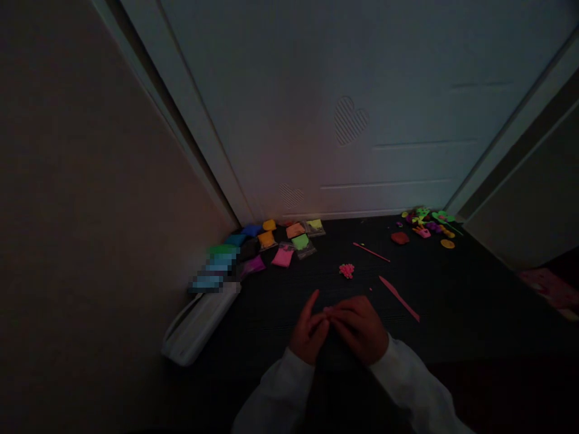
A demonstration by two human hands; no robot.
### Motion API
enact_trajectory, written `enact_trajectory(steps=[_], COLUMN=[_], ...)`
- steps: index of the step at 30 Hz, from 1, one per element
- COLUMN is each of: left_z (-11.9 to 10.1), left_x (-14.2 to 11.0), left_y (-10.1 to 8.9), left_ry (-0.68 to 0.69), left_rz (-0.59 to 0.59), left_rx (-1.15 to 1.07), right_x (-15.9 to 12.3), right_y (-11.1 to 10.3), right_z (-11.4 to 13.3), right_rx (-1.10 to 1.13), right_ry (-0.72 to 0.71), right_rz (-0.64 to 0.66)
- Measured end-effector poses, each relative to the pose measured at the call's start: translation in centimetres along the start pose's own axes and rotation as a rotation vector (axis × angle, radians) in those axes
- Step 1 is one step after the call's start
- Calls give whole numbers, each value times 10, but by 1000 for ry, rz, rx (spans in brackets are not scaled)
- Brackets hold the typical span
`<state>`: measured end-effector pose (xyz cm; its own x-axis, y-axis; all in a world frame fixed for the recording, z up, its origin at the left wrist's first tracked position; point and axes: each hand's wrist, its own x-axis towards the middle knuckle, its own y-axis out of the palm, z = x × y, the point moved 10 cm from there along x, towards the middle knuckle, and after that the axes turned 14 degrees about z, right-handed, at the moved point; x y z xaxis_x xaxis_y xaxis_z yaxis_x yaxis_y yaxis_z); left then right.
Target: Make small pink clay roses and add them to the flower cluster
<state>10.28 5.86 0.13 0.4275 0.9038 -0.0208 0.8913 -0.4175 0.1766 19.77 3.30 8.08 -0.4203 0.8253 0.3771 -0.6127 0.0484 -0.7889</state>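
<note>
Low in the middle, my left hand (310, 333) and my right hand (360, 328) meet at their fingertips just above the dark table. Both are pinched around what looks like a small bit of pink clay (327, 310), mostly hidden by the fingers. My left index finger points up, away from the pinch. Just beyond the hands lies a heart-like cluster of small pink clay balls (347, 270). To the right are a pink clay knife (400, 299) and a thin pink modelling stick (371, 252). A tiny pink crumb (371, 289) rests between cluster and knife.
Bags of coloured clay, including a pink one (283, 255) and an orange one (266, 240), sit at the back left. A white case (202, 325) lies along the left edge. A red lump (400, 238) and colourful clay flowers (423, 220) are back right, before a white door (289, 120).
</note>
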Motion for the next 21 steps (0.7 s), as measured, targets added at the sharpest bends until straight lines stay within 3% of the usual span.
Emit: enact_trajectory(steps=[3, 7, 21], left_z=[-6, -7, -12], left_x=[-3, -8, -5], left_y=[-11, -27, -30], left_ry=[68, 46, 40], left_rz=[-115, -250, -303], left_rx=[36, 203, 223], right_x=[-4, -11, -20], right_y=[-10, -20, -32], right_z=[-14, -29, -47], right_rx=[43, 92, 183], right_ry=[110, 231, 350], right_rz=[-107, -206, -382])
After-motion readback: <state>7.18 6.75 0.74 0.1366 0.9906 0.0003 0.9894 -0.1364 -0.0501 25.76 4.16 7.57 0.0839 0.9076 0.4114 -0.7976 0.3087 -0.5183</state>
